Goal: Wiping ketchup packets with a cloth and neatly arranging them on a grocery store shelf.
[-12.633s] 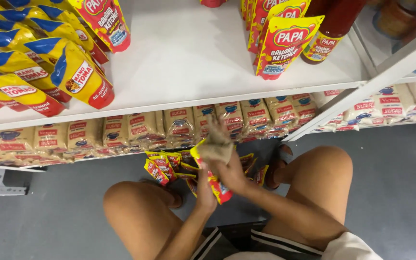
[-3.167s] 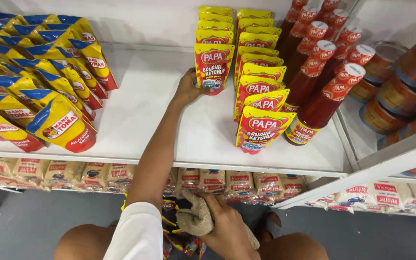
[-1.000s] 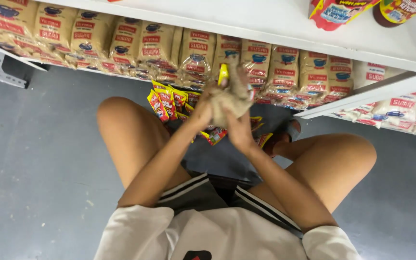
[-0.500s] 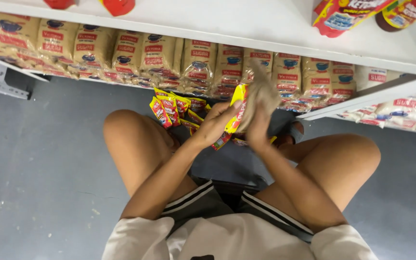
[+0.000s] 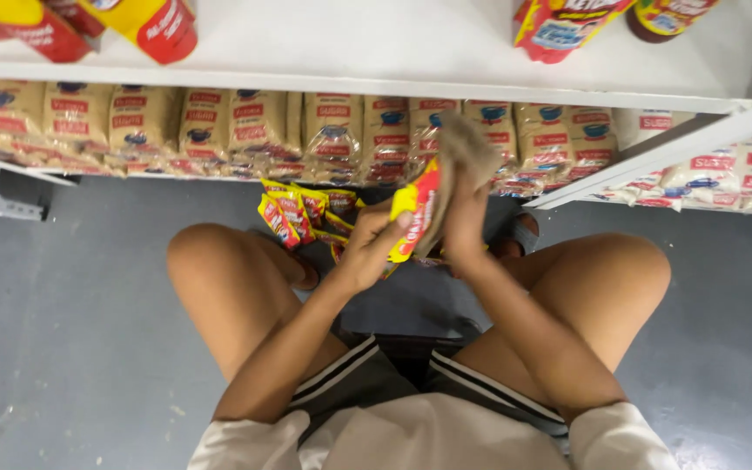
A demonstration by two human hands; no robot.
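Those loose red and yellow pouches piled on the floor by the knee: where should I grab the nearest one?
Judging by its pose, pinch the top edge of the front pouch from above. It leans upright against the others, left of the left hand, so that edge looks freest.

A single head-worn camera looks steeply down from just above the crouching person's knees, facing the white shelf (image 5: 376,52) edge and the grey floor (image 5: 63,348) close below.

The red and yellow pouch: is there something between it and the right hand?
Yes. The left hand grips the red and yellow pouch directly, but the right hand presses a beige cloth against the pouch's face, so the cloth lies between them.
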